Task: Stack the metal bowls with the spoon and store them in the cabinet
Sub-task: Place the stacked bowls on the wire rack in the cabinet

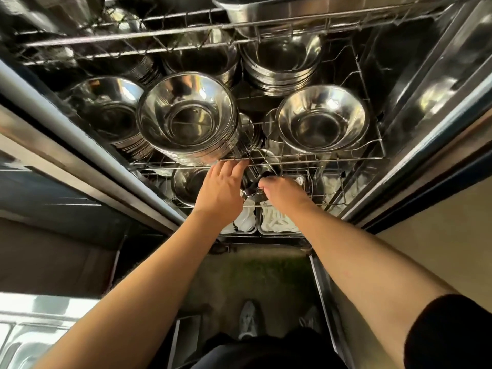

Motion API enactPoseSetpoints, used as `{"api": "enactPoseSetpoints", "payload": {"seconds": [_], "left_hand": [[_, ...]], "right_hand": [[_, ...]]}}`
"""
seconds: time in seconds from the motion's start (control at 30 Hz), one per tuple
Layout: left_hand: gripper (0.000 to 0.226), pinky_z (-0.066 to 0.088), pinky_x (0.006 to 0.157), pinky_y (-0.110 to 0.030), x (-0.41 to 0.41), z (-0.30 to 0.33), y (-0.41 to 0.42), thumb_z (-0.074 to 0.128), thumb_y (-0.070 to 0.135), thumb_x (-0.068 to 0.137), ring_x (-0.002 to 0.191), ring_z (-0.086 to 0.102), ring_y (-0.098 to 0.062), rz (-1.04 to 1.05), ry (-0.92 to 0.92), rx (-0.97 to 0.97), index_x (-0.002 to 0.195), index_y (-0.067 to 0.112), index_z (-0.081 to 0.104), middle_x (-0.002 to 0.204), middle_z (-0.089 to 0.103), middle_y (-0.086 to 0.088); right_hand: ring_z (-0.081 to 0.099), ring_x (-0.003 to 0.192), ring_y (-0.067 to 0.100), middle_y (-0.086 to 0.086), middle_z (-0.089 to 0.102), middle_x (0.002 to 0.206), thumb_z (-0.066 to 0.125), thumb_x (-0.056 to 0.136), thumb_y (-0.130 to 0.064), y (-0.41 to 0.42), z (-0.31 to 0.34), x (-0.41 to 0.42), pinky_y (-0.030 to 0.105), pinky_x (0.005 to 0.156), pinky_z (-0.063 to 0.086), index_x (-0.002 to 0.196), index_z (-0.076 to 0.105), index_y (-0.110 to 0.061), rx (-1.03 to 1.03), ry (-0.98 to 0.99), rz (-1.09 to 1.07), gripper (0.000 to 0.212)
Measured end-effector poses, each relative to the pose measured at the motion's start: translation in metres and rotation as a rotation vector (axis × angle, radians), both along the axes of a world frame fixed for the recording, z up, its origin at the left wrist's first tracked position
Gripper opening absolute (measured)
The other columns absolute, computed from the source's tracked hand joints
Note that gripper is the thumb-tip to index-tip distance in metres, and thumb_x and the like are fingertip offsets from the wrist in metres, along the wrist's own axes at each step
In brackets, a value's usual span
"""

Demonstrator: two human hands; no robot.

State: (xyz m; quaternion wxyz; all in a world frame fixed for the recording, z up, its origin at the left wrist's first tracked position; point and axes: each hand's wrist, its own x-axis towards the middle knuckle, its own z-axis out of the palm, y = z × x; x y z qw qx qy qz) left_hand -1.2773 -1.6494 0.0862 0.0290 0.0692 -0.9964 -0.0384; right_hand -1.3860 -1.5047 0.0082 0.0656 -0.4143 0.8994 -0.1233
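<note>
Both of my arms reach into an open steel cabinet with wire racks. Between my hands, just under the front wire of the middle rack [306,157], is a small dark stack of metal bowls [259,173] with a spoon [249,193] sticking out below it. My left hand [222,189] presses against the stack's left side, with its fingertips up by the rack wire. My right hand [282,191] is curled around the right side. Most of the stack is hidden by my hands and the rack wires.
The middle rack holds tall stacks of metal bowls: left [109,110], centre [189,118], right [323,121] and back [282,59]. A steel pan [266,12] sits on the top rack. Below are another bowl [187,183] and white items in trays [277,222]. Cabinet doors flank both sides.
</note>
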Motion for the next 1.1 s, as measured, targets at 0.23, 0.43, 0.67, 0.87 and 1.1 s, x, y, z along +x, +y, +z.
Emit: {"api": "enactPoseSetpoints", "payload": {"seconds": [0.23,0.43,0.67,0.87,1.1], "left_hand": [[0.07,0.034,0.11,-0.046,0.001,0.0,0.001,0.057,0.017,0.081,0.128,0.045,-0.031,0.041,0.028,0.001,0.148,0.017,0.037,0.137,0.054,-0.01],[0.071,0.036,0.106,-0.048,0.001,0.001,0.001,0.058,0.021,0.08,0.126,0.045,-0.03,0.065,-0.001,0.001,0.147,0.022,0.035,0.134,0.054,-0.006],[0.073,0.035,0.109,-0.046,0.003,0.003,0.003,0.061,0.025,0.082,0.127,0.044,-0.029,0.065,-0.017,-0.006,0.15,0.022,0.032,0.135,0.053,-0.006],[0.077,0.03,0.116,-0.045,0.003,0.005,0.005,0.059,0.028,0.082,0.132,0.04,-0.029,0.058,-0.025,0.012,0.152,0.02,0.028,0.139,0.05,-0.007],[0.082,0.027,0.118,-0.045,0.001,0.013,0.005,0.059,0.048,0.086,0.136,0.039,-0.031,0.033,-0.099,-0.014,0.153,0.016,0.025,0.143,0.048,-0.009]], "right_hand": [[0.059,0.068,0.023,0.001,0.054,0.079,0.054,0.091,-0.002,-0.006,-0.025,-0.009,0.034,0.055,0.047,0.111,0.065,-0.013,0.123,-0.006,0.049,0.025],[0.057,0.086,0.019,0.004,0.061,0.099,0.056,0.097,-0.008,0.002,-0.034,-0.015,0.034,0.062,0.046,0.108,0.069,-0.013,0.129,-0.024,0.057,0.018],[0.058,0.094,0.023,0.007,0.056,0.119,0.048,0.098,-0.009,0.007,-0.025,-0.012,0.035,0.067,0.046,0.127,0.062,-0.014,0.159,-0.085,0.05,0.032],[0.059,0.101,0.022,0.006,0.057,0.117,0.046,0.099,-0.012,0.026,0.001,-0.001,0.04,0.077,0.055,0.123,0.062,-0.014,0.132,-0.047,0.064,0.03],[0.062,0.103,0.022,0.0,0.061,0.115,0.047,0.101,-0.025,0.062,0.047,0.01,0.042,0.077,0.056,0.121,0.066,-0.019,0.009,0.007,0.05,0.028]]}}
